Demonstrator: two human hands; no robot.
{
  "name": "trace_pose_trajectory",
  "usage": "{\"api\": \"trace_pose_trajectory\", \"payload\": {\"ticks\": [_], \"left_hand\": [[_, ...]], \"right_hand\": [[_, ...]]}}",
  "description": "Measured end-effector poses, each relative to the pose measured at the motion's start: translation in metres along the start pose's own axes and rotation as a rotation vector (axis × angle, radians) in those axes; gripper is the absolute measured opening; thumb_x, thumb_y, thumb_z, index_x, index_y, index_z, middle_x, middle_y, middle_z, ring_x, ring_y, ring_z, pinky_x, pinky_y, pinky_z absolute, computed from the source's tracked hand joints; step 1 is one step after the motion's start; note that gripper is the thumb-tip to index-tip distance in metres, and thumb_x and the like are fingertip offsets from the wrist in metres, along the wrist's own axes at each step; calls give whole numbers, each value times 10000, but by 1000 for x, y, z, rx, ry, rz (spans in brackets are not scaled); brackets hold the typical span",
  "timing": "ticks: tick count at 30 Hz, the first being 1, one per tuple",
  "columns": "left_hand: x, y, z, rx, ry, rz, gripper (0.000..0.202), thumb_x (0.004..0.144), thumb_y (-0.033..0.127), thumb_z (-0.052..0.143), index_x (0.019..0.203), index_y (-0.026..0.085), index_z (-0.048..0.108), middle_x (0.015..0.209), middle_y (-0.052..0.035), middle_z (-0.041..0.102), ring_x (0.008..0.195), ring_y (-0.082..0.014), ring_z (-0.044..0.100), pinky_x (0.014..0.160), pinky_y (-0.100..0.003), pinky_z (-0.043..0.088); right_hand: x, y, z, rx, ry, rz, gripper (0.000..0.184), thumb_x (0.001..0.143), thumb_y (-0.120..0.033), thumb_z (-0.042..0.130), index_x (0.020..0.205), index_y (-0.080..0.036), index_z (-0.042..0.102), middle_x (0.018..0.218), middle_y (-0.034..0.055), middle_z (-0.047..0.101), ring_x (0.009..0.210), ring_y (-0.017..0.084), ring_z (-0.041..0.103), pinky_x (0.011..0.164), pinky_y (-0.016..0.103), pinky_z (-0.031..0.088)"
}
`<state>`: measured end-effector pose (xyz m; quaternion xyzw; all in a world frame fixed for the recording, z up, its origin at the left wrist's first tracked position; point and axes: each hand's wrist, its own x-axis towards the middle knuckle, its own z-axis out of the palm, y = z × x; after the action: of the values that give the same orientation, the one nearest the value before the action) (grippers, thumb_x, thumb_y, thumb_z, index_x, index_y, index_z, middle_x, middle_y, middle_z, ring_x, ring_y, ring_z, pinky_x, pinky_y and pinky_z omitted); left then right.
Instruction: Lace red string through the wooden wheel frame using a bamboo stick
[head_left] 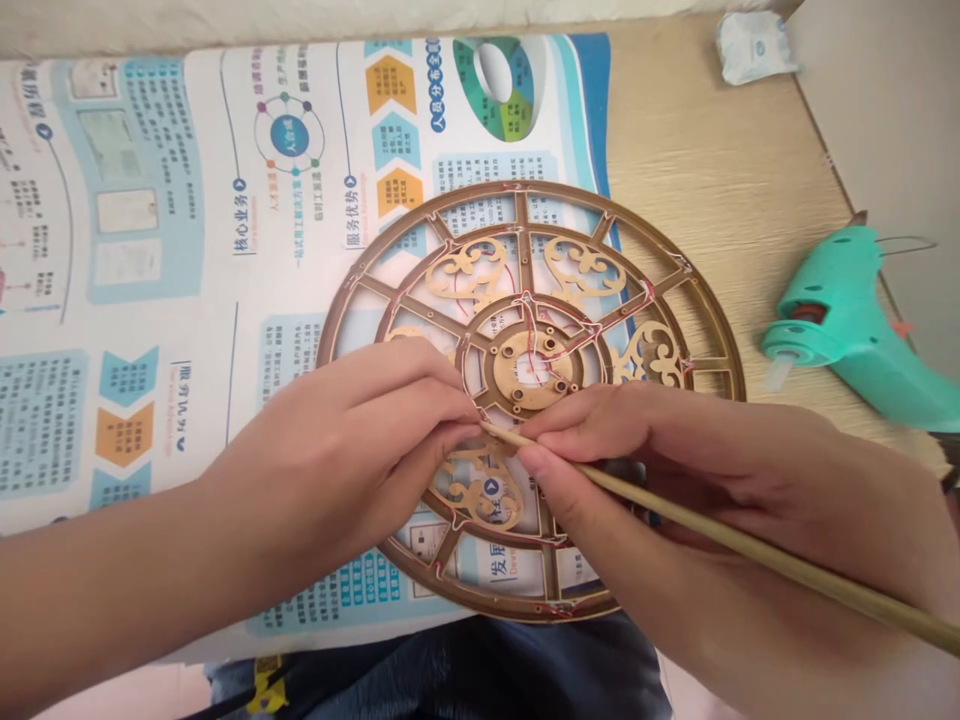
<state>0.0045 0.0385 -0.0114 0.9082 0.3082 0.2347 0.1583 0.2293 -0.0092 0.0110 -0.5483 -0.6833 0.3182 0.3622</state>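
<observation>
A round gold-brown openwork frame (524, 262) lies flat before me, with rings, spokes and scrollwork panels. Thin red and white wires (651, 291) run along its channels. My right hand (652, 470) pinches a slender wooden stick (697, 522) close to its tip, which meets the inner ring. Right beside that tip, the fingers of my left hand (375, 430) are closed together at the ring's left side. Whether they grip a wire or the ring itself is hidden.
Under the frame is a printed poster sheet (300, 270) on the wooden table (675, 130). A teal glue gun (840, 290) with a wire stand lies at the right. Toward the back right sits a small white packet (752, 47). The frame's near edge overhangs my lap.
</observation>
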Motion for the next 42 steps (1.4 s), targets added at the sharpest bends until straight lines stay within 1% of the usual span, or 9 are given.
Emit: {"api": "trace_pose_trajectory", "payload": {"ticks": [4,7,10,13,17,23,31,36,42], "left_hand": [[-1,0,0,-26,-28,-9,130,1086,94,529,1063,177,626,1059,-16,647,958,-102,642,885,-172,581],[-1,2,2,-43,-32,-17,146,1083,74,521,1054,178,619,1032,-7,636,943,-94,629,895,-151,577],[1,2,3,-63,-29,-2,159,1079,59,517,1018,176,604,1000,-2,633,925,-91,627,891,-136,580],[2,2,1,-82,-41,37,179,1080,56,502,974,175,583,972,-4,635,923,-93,637,888,-122,590],[1,1,-1,-69,-45,-4,131,1089,93,512,1055,163,616,1053,-27,645,980,-94,659,919,-114,609],[0,1,-3,-95,-94,-9,185,1069,36,486,1074,164,619,1085,-31,654,999,-89,664,921,-93,615],[2,1,-2,-36,-83,54,197,1076,43,467,974,177,570,1008,-26,651,950,-116,648,877,-127,637],[-1,3,-2,-4,-84,42,211,1068,27,456,975,175,573,1028,-27,654,953,-114,653,872,-127,639],[0,3,-1,60,-59,67,234,1053,22,467,916,165,591,992,-34,661,907,-141,660,817,-187,651]], "right_hand": [[0,0,-2,3,29,26,196,880,-148,764,731,-260,702,778,-106,796,537,66,686,407,118,459],[-1,5,-5,75,23,37,175,881,-138,804,808,-285,744,883,-100,828,678,116,784,463,100,529],[-3,10,-6,129,3,69,186,880,-123,827,905,-300,775,916,-82,834,737,149,814,527,121,600],[-4,12,-7,112,34,55,154,898,-145,827,913,-286,768,925,-65,839,748,162,823,510,124,592],[-4,11,-8,31,33,-52,160,888,-142,819,862,-282,749,926,-88,838,702,123,800,473,117,546],[-4,5,-6,-5,8,-136,226,878,-76,804,868,-262,676,824,-119,797,712,66,772,585,98,575],[-3,5,-4,6,-31,-68,238,902,-70,741,851,-296,684,844,-165,790,728,38,758,630,74,574],[0,1,-7,-65,-14,7,210,888,-137,771,831,-335,730,885,-187,810,710,61,776,520,61,525],[5,0,-11,55,-74,57,244,880,-52,800,894,-296,801,854,-92,825,566,123,743,347,123,418]]}}
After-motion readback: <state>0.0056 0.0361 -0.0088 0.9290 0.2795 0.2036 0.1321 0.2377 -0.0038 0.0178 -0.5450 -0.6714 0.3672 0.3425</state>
